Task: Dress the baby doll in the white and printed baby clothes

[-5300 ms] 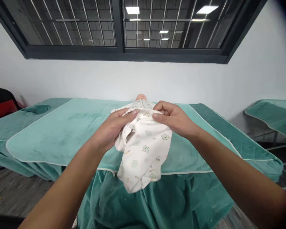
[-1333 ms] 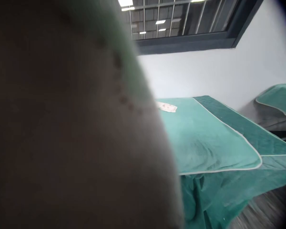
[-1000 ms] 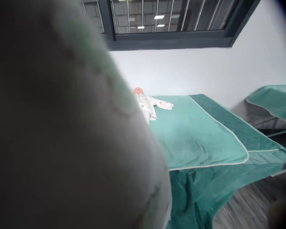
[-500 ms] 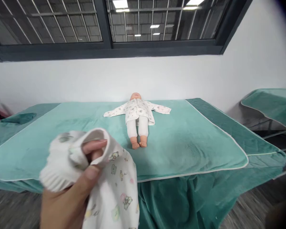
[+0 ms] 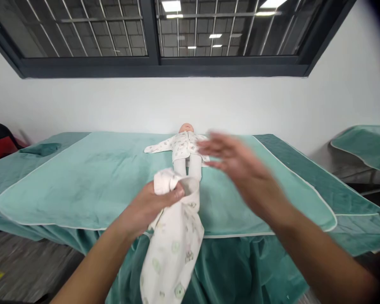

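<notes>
My left hand (image 5: 156,202) grips a white baby garment (image 5: 174,245) with a small animal print. The thumb presses on the edge of its opening and the cloth hangs down past the front of the bed. My right hand (image 5: 231,158), blurred, is raised to the right with its fingers stretched out and nothing in them. Beyond both hands a baby doll (image 5: 186,127) lies on its back, dressed in a printed white jacket (image 5: 180,145) and white trousers (image 5: 194,164). The garment hides the doll's feet, and my right hand covers one jacket sleeve.
A light green mat (image 5: 120,160) with white piping covers the bed, over a darker green cover (image 5: 240,261). Behind stands a white wall with a barred window (image 5: 209,67). A red and black chair (image 5: 0,143) is at the left, another green-covered surface (image 5: 367,143) at the right.
My left hand has moved right and farther forward with the garment. My right hand has come into view, raised over the mat. The view has shifted slightly left.
</notes>
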Tool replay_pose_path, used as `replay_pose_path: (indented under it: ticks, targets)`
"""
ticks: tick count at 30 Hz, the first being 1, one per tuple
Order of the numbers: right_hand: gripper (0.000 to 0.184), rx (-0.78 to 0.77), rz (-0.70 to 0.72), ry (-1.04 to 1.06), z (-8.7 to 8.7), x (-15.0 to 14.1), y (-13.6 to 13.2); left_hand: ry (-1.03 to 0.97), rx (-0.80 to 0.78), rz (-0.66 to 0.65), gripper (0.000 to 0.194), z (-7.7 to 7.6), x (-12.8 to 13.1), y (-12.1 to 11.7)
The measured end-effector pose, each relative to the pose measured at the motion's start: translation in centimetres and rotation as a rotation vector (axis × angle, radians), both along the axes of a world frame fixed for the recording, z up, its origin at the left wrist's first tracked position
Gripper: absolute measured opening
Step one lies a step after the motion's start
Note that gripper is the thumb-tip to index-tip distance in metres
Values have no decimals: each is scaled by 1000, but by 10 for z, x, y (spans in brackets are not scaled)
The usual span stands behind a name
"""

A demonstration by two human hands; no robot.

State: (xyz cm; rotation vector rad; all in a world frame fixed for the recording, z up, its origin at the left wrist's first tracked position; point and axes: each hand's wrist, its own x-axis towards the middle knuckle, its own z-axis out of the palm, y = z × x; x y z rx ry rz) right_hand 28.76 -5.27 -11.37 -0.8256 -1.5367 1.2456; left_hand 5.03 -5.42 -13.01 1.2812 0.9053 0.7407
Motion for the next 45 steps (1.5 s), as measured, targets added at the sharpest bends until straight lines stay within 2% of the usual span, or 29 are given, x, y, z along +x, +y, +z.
replay_pose_path:
  ticks: [4, 6, 8, 11, 13, 15, 17, 20, 22, 24, 27, 30, 32, 34, 37, 39, 42, 43, 45]
  targets:
    - [38, -114, 206, -9, -26, -19, 10, -37, 88, -4, 37, 23, 12, 28]
    - [36, -172, 245, 6, -32, -23, 19, -31, 119, -21, 37, 30, 15, 37]
    - [30, -156, 164, 43, -31, -22, 29, -12, 156, -70, 40, 34, 14, 44]
    - [24, -81, 33, 161, -19, -16, 41, 66, 201, -200, 54, 35, 9, 49]
    - [30, -35, 36, 262, -12, -13, 46, 156, 218, -275, 58, 34, 7, 51]
    - [30, 13, 82, 302, -8, -14, 49, 239, 246, -300, 51, 33, 6, 51]
    - [24, 62, 162, 229, -8, -17, 50, 298, 288, -310, 40, 34, 7, 51]
    - [45, 118, 271, -36, -11, -20, 51, 373, 320, -417, 29, 36, 11, 51]
    - [50, 112, 269, -215, -13, -18, 51, 416, 311, -498, 26, 37, 11, 51]
    - [45, 70, 224, -331, -14, -15, 51, 453, 284, -541, 26, 38, 10, 51]
    - [37, 16, 177, -350, -17, -8, 50, 457, 246, -555, 29, 37, 6, 53]
    - [36, -31, 186, -217, -24, -4, 47, 467, 250, -576, 28, 32, 2, 56]
    - [32, -75, 199, -84, -31, -4, 45, 471, 297, -539, 22, 28, 2, 58]
    - [28, -115, 224, -44, -40, -6, 44, 419, 374, -363, 18, 21, 4, 59]
    - [35, -170, 337, -173, -51, -12, 42, 287, 423, -28, 12, 7, 11, 59]
    - [39, -217, 371, -239, -56, -16, 41, 228, 375, 72, 12, -2, 16, 58]
    - [36, -273, 252, -171, -59, -17, 40, 157, 242, 84, 19, -11, 17, 58]
    - [34, -287, 198, -91, -61, -16, 41, 135, 182, 43, 24, -13, 15, 58]
    - [31, -318, 120, 105, -64, -15, 44, 130, 47, -134, 33, -15, 9, 59]
